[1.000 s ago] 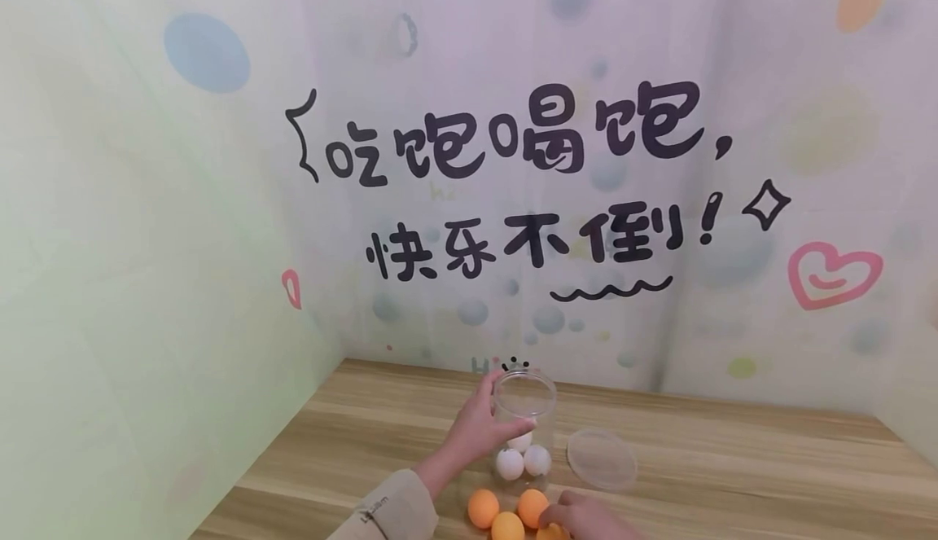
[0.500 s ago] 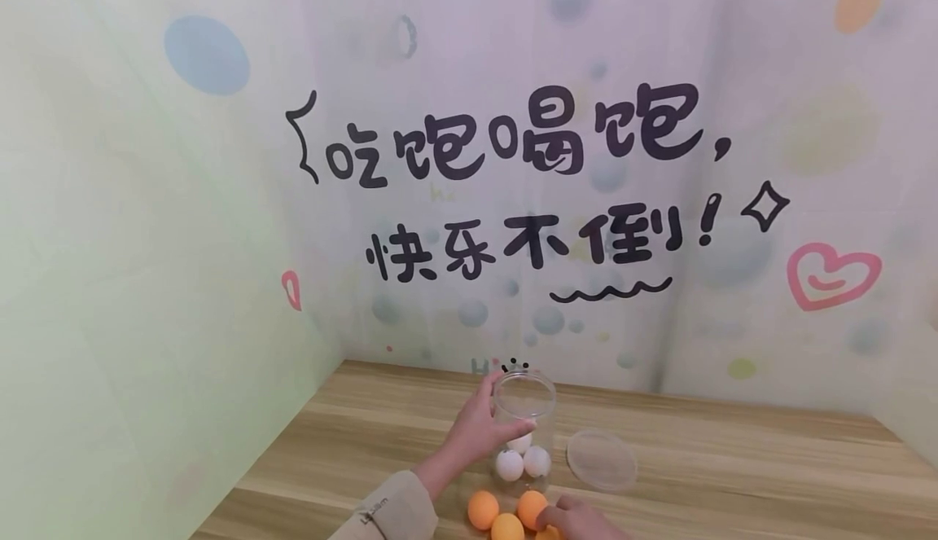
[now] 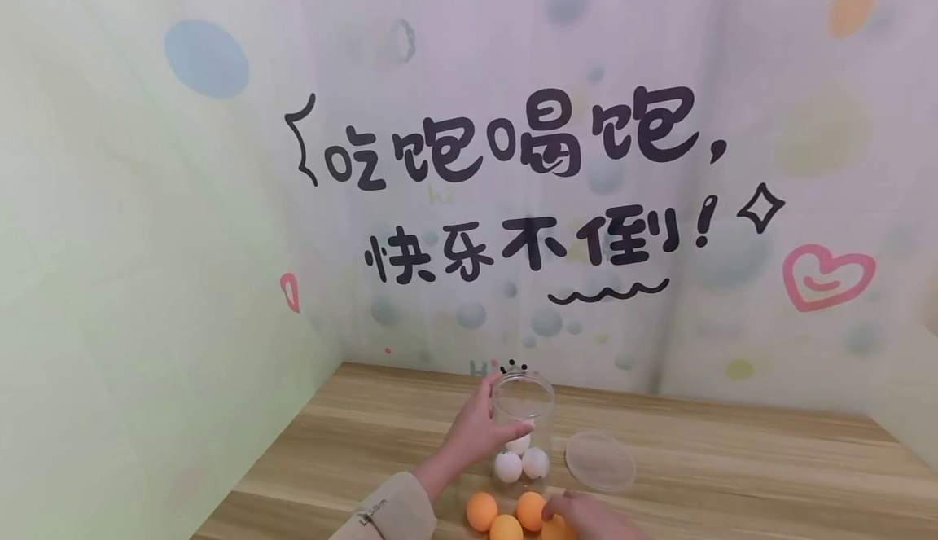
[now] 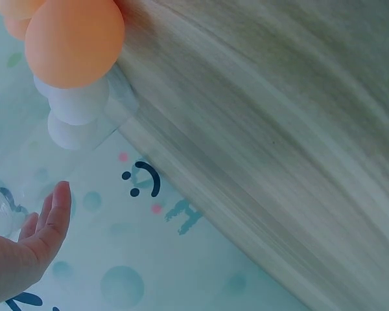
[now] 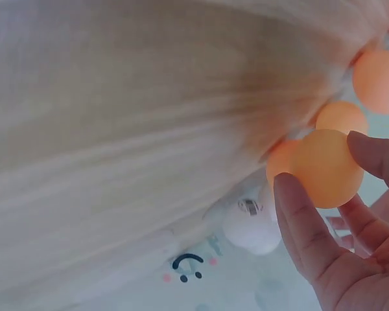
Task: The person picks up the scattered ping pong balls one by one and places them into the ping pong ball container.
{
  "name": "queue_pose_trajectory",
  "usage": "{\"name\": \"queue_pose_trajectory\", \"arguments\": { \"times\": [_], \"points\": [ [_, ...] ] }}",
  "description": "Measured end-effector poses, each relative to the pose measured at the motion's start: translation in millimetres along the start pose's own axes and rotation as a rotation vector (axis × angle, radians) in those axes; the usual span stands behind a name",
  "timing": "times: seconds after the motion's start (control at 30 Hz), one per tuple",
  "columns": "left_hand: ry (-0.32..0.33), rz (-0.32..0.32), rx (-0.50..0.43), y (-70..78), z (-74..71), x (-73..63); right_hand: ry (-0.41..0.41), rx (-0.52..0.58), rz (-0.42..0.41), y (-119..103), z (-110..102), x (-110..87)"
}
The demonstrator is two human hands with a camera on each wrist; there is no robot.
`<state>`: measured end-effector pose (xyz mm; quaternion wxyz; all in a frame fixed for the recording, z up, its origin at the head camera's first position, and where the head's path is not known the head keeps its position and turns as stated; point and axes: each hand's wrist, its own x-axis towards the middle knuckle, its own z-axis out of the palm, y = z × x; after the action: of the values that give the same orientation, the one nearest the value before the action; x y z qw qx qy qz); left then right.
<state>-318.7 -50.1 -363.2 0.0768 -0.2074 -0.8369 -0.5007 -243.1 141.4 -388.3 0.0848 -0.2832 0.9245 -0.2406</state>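
Pinching a smooth round orange ball (image 5: 330,170) between thumb and finger of the right hand (image 3: 589,517), at the near right of the orange group. Shifted slightly right compared with half a second ago, and now showing more of the ball. Probably just coming loose from the group; cannot tell whether still touching the worktop (image 3: 696,458). Still gripping the clear plastic cylindrical jar (image 3: 544,434) near its uncovered rim with the left hand (image 3: 471,434), unchanged. Can see three round white balls (image 3: 508,467) inside the jar, as before, and three other orange balls (image 3: 482,512) on its near side, undisturbed. Can also see the clear round lid (image 3: 601,461) lying flat to the right. Would judge this as one orange ball singled out, with none inside the jar yet.
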Motion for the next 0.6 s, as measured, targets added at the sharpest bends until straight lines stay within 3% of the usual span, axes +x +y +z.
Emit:
{"name": "queue_pose_trajectory", "arguments": {
  "times": [0.07, 0.23, 0.47, 0.6],
  "points": [
    [-0.003, -0.003, -0.004, 0.3, -0.1, 0.1, 0.007, 0.018, 0.015, -1.2, -4.4, -1.0],
    [-0.006, 0.000, -0.009, 0.7, -0.7, -0.2, 0.086, -0.064, -0.062, -2.2, -12.6, -2.6],
    [-0.005, 0.012, -0.014, -0.2, -0.5, -0.4, 0.108, -0.058, -0.048, -6.6, -27.2, -4.0],
    [-0.001, 0.007, -0.015, -0.7, 0.0, -0.1, 0.155, -0.091, -0.090, -8.6, -34.6, -5.3]
  ]
}}
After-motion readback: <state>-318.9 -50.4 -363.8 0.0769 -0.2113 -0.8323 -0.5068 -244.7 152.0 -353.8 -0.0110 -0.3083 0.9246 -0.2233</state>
